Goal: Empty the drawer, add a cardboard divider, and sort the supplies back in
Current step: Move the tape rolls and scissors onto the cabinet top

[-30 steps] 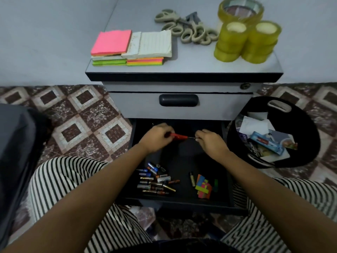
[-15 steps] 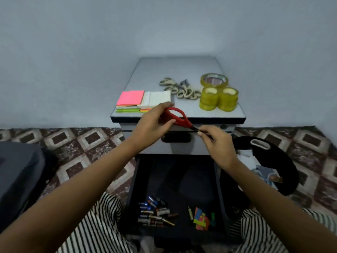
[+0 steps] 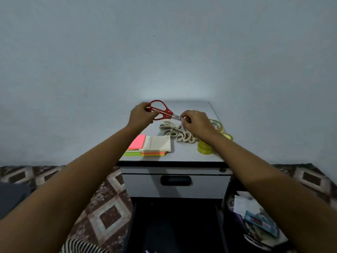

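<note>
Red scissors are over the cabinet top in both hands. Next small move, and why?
Probably lower the red scissors onto the cabinet top beside the beige scissors and let go: left hand grips the handles, right hand pinches the blades, right over that pile.

l hand [image 3: 140, 115] raised fwd, curled in a grip, r hand [image 3: 197, 125] alongside, pinching

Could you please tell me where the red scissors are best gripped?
Take the red scissors by their handle loops, coming from the left as the left hand does: they lie sideways, loops left, closed blades pointing right. The loops are wide and blunt; the blade end, pinched by the right hand, is thin.
</note>
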`<state>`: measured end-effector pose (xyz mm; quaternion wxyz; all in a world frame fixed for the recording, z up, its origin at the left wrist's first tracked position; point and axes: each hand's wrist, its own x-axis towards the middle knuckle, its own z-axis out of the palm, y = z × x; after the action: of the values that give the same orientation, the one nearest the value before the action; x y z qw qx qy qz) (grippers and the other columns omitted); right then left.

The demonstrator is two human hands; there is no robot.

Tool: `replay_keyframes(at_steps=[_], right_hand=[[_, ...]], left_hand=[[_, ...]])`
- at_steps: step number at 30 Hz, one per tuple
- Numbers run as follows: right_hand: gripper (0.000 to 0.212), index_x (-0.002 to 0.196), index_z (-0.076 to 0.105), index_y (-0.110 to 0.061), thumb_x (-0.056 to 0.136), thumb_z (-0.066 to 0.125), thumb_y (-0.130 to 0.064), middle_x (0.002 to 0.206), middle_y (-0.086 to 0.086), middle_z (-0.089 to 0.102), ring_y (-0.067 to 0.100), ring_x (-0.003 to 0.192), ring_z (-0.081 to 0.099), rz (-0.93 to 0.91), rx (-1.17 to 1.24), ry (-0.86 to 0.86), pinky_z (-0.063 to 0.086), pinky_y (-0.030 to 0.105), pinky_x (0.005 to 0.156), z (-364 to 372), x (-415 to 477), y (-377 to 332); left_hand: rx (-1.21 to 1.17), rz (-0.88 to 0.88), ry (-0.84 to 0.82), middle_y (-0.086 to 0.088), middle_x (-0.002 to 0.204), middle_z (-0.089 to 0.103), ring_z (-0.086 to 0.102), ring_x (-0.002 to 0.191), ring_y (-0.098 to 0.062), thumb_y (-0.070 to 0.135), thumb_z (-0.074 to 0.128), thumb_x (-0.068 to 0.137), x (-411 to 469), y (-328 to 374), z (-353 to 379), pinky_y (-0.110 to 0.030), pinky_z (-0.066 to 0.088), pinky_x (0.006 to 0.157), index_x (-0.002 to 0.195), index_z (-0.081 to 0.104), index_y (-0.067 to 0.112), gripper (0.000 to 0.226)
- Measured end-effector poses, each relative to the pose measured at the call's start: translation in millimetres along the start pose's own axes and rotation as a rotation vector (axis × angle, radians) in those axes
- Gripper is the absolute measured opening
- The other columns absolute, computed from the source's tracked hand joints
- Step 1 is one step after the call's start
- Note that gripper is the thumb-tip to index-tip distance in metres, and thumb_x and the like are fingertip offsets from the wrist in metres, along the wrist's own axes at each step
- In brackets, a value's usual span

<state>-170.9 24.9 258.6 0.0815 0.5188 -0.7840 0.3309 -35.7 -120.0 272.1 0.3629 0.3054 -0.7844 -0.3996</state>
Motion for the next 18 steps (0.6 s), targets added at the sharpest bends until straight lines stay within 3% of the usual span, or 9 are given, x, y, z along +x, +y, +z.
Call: replay_keyframes(at_steps=[5, 8, 11, 18], right_hand=[[0.024, 0.110, 0.066, -0.010, 0.093, 0.051, -0.016, 0.105, 0.014, 0.067, 0.029, 0.098, 0.060, -0.021, -0.171, -0.150, 0.048, 0.035, 0.080, 20, 32, 19], [0.024, 0.111, 0.065, -0.014, 0.093, 0.049, -0.017, 0.109, 0.010, 0.066, 0.027, 0.101, 0.058, -0.042, -0.306, -0.222, 0.046, 0.036, 0.081, 32, 40, 27], [0.026, 0.115, 0.062, -0.014, 0.093, 0.048, -0.013, 0.114, 0.009, 0.063, 0.026, 0.107, 0.055, -0.046, -0.402, -0.276, 0.043, 0.035, 0.084, 41, 48, 30], [0.024, 0.111, 0.062, -0.009, 0.090, 0.051, -0.010, 0.111, 0.013, 0.062, 0.029, 0.100, 0.058, -0.040, -0.468, -0.352, 0.046, 0.035, 0.079, 56, 59, 32]], left_hand=[[0.316, -0.070, -0.051, -0.015, 0.092, 0.064, 0.063, 0.089, -0.029, 0.033, 0.069, 0.083, 27, -22, 7, -0.030, 0.047, 0.070, 0.104, 0.064, -0.001, 0.041], [0.471, -0.099, -0.112, -0.009, 0.078, 0.058, 0.055, 0.074, -0.021, 0.039, 0.067, 0.083, 39, -37, 17, -0.026, 0.039, 0.064, 0.088, 0.064, 0.001, 0.039], [0.535, -0.153, -0.162, -0.003, 0.061, 0.049, 0.043, 0.053, -0.012, 0.045, 0.068, 0.081, 54, -53, 26, -0.024, 0.031, 0.051, 0.066, 0.051, 0.008, 0.043], [0.629, -0.189, -0.242, -0.003, 0.065, 0.049, 0.047, 0.065, -0.017, 0.049, 0.066, 0.082, 62, -66, 28, -0.024, 0.029, 0.047, 0.073, 0.051, 0.006, 0.046]])
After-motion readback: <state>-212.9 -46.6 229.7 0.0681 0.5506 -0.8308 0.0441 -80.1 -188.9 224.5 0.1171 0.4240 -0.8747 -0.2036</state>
